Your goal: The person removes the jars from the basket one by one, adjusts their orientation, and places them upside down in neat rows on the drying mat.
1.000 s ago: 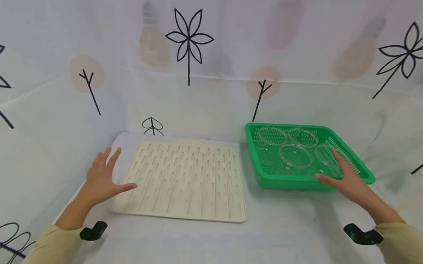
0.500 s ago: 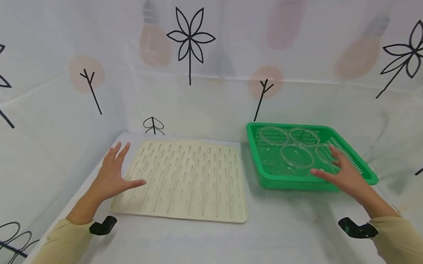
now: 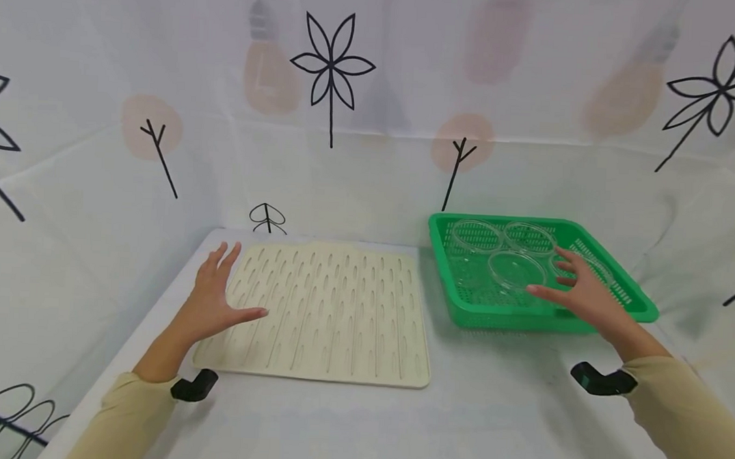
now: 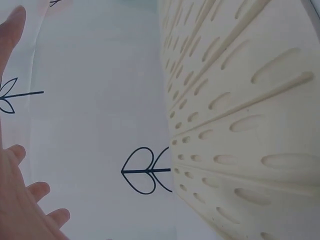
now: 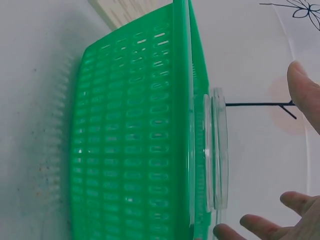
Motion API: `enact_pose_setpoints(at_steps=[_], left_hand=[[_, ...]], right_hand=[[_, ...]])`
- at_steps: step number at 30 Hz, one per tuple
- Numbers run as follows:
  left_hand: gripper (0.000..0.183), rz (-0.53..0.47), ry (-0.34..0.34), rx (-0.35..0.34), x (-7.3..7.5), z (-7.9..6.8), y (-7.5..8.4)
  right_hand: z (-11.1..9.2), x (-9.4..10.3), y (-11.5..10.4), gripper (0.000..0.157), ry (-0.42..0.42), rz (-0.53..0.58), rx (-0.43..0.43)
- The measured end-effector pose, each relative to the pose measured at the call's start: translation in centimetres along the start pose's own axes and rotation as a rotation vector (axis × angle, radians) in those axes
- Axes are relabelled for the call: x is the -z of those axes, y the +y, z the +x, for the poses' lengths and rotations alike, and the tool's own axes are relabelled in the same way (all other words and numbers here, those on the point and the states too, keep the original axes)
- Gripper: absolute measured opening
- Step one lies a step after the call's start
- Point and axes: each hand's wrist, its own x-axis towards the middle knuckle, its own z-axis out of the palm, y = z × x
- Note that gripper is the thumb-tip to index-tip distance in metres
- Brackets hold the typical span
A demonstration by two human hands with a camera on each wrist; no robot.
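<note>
My left hand [image 3: 211,303], thumb and fingers spread apart, hovers over the left side of a cream slotted board [image 3: 339,317] and holds nothing. Over the front right of a green perforated basket [image 3: 511,319] is my right hand [image 3: 589,301], its thumb held wide of the fingers and nothing between them. Several clear round petri dishes [image 3: 516,270] sit inside the basket; the right hand overlaps the rightmost one in the head view. From the right wrist, dish edges [image 5: 217,150] rise above the basket's rim. The left wrist view shows rows of oval slots in the board [image 4: 240,125].
A white cloth covers the table [image 3: 396,429]. Behind it hangs a white curtain [image 3: 370,175] printed with black line flowers and pale bulbs. The board lies at the left, the basket at the back right. A dark wrist camera [image 3: 196,386] sits at the left cuff.
My left hand has shifted right, further over the board. My right hand has moved left across the basket, its fingers bending a little. Board, basket and dishes stay in place.
</note>
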Motion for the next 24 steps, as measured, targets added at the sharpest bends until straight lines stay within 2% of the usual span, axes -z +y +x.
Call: enact_pose_setpoints(at_steps=[11,20,24], left_hand=[[0.120,-0.082,-0.008,-0.020,-0.9,1.0,1.1],[0.117,-0.127,-0.029,-0.043,-1.5,1.9,2.2],[0.116,-0.137,-0.038,-0.060,-1.8,2.3,2.5]], right_hand=[[1.2,-0.4,0.1,0.103,-0.058,0.057,-0.046],[2.0,-0.7,0.0,0.107,-0.115,0.026,-0.106],[2.4,-1.1,0.2,0.114,-0.137,0.008,-0.142]])
